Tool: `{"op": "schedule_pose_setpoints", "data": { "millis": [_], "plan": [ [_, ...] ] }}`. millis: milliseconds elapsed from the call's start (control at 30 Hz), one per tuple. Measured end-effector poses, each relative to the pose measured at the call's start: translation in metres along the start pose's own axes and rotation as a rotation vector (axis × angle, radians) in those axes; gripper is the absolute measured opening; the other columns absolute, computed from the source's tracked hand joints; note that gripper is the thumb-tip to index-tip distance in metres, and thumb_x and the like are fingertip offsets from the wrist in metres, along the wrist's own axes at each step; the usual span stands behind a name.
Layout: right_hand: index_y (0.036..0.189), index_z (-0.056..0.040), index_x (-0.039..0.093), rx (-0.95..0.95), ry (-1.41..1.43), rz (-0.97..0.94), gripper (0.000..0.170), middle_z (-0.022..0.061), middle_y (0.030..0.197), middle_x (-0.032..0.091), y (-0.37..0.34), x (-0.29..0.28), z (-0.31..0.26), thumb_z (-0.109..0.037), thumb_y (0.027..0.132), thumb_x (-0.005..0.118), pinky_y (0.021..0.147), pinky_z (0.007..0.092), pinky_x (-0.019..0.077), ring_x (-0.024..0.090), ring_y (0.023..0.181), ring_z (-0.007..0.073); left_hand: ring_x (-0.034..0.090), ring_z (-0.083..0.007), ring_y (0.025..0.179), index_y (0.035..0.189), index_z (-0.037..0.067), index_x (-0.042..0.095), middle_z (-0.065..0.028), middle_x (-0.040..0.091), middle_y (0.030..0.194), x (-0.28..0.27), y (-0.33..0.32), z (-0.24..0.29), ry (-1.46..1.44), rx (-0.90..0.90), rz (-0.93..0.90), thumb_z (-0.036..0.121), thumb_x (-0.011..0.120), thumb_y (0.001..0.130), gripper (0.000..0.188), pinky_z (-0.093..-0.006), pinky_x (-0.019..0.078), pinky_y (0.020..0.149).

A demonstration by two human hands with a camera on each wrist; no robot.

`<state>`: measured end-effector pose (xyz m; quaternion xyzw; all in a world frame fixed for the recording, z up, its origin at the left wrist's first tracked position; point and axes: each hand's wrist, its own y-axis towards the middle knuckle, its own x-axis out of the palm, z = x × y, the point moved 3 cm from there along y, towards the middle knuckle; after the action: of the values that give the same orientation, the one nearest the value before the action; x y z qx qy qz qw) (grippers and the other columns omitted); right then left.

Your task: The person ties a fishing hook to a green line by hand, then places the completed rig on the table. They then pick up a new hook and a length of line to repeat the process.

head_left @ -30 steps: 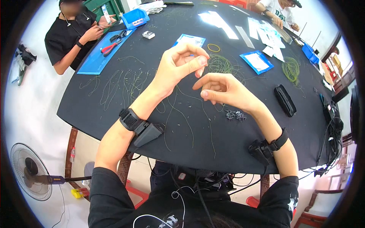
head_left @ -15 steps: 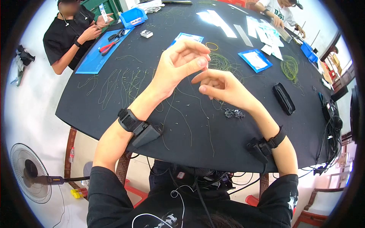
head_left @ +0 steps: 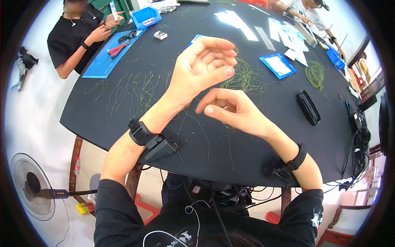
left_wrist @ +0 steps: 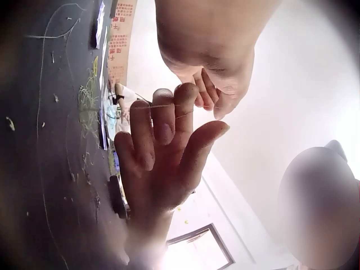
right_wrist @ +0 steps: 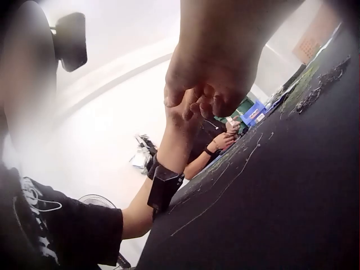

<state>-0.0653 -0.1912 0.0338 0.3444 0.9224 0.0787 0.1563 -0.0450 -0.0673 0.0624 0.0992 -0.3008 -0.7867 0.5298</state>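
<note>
My left hand [head_left: 197,68] is raised over the table, palm turned inward, fingers bent and the thumb close to the fingertips. In the left wrist view a thin thread [left_wrist: 163,106] runs across the fingers of my right hand [left_wrist: 160,160] towards the left fingertips, which pinch it. Just below and to the right in the head view, my right hand has loosely bent fingers, its thumb apart from them. Behind the hands lies a tangled green thread coil [head_left: 247,80]. Loose strands [head_left: 205,136] trail over the table in front of me.
On the black table [head_left: 267,156] are more strands [head_left: 140,92], a second green coil [head_left: 314,76], a black case [head_left: 307,108], a blue-edged packet [head_left: 277,66] and red-handled pliers [head_left: 117,50] on a blue mat [head_left: 98,66]. A dark pile [right_wrist: 323,84] shows in the right wrist view. Two people sit across.
My left hand has moved a little right and its fingers have spread somewhat. The right hand has shifted left and towards me, dropping away from the left fingertips and covering the dark pile.
</note>
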Motion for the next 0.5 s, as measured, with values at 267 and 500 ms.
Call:
{"op": "schedule_pose_setpoints", "data": {
  "millis": [267,500],
  "plan": [
    [0.078,-0.0022,0.054,0.085,0.118,0.123,0.032,-0.0025,0.059,0.044,0.000,-0.016,-0.001,-0.025,0.097,0.042,0.042,0.0174,0.0266,0.037,0.050,0.0027,0.054,-0.0177,0.103,0.125,-0.003,0.040,-0.0140,0.047,0.120,-0.010,0.001,-0.014,0.038,0.008,0.083,0.000,0.053,0.083,0.044,-0.0309,0.0455,0.089],
    [0.078,-0.0050,0.051,0.021,0.272,0.429,0.031,-0.0022,0.068,0.043,0.001,-0.049,0.000,-0.029,0.096,0.042,0.041,0.0171,0.0265,0.037,0.053,0.0028,0.059,-0.0234,0.101,0.113,-0.004,0.055,-0.0148,0.060,0.110,-0.009,-0.011,-0.048,-0.123,-0.704,-0.120,0.023,0.046,0.092,0.035,-0.0348,0.0450,0.092]
  ]
}}
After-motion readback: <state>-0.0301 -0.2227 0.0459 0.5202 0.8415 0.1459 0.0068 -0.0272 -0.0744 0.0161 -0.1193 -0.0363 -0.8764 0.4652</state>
